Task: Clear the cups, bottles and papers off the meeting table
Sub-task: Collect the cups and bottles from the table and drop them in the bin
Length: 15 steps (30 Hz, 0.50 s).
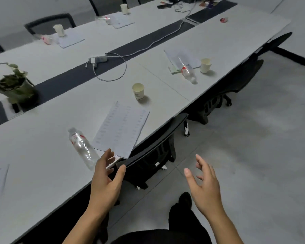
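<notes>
Just beside the bottle (81, 147), left hand (105, 184) hovers.

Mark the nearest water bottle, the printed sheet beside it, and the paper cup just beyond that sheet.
nearest water bottle (82, 148), head view, middle of its clear body.
printed sheet (121, 129), head view, middle of the page.
paper cup (138, 93), head view, its side wall.
</notes>
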Tool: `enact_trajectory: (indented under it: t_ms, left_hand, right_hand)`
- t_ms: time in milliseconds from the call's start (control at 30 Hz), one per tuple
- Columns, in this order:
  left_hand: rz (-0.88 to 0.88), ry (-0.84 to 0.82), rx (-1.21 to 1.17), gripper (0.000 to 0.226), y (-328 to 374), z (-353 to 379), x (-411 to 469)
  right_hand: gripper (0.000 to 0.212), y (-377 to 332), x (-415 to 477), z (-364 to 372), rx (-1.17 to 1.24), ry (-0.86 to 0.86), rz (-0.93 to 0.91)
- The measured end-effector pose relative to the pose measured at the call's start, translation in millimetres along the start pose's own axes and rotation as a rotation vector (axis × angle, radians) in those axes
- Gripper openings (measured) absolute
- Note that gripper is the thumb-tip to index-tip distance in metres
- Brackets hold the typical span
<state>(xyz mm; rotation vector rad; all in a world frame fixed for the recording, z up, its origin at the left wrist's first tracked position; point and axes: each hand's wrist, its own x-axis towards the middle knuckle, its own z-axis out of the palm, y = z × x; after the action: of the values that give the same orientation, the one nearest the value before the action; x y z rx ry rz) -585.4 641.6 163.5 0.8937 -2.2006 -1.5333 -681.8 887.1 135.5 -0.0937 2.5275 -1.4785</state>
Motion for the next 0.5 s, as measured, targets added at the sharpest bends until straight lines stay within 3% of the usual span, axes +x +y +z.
enact_trajectory:
  t_ms: [233,367,500]
  left_hand:
    - [-0.168,0.329,0.008,0.059,24.9,27.2,36.0]
    - [-0.261,0.474,0.030,0.059,9.0,24.9,60.1]
    - [-0.430,0.510,0.157,0.064,-31.7,15.4,101.1]
  right_hand:
    - [0.058,-57.3,162.7,27.2,-0.067,-0.429,-0.199]
    - [0.061,-82.2,218.7,61.4,-0.120,-0.543,-0.264]
    - [0.063,-89.5,266.7,106.2,-0.193,-0.576,-0.249]
